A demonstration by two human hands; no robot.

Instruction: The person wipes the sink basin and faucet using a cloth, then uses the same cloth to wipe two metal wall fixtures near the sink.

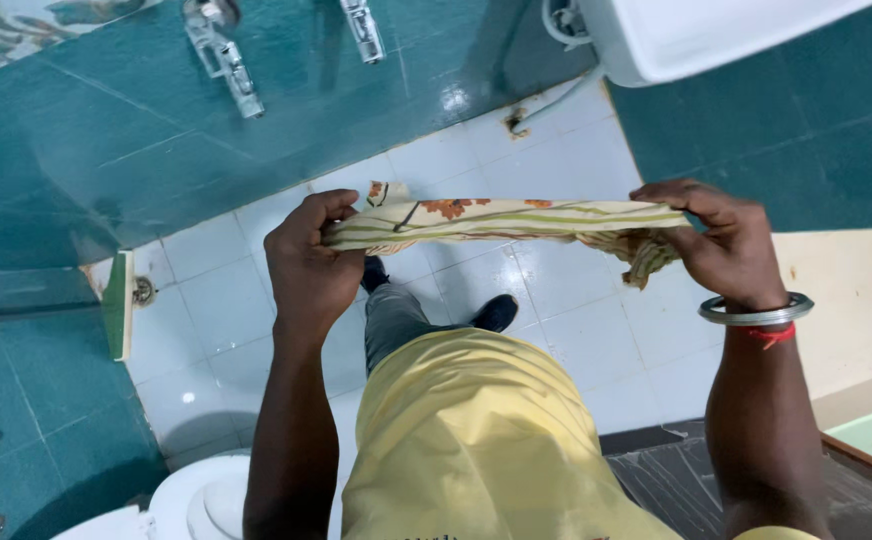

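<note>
A cream cloth (501, 222) with orange flowers and green stripes is stretched, twisted, between both hands at chest height. My left hand (311, 262) grips its left end, where a small corner sticks up. My right hand (721, 245) grips the right end, and bunched fabric hangs below the fingers. A metal bangle and a red thread sit on my right wrist. Below the cloth I see my yellow shirt, grey trouser leg and dark shoes on the white floor tiles.
Teal wall tiles with two chrome taps (221, 55) stand ahead. A white basin (696, 30) hangs at the upper right with a hose under it. A white toilet (191, 500) sits at the lower left. A floor drain (142, 291) lies left, and a dark threshold (666, 465) lower right.
</note>
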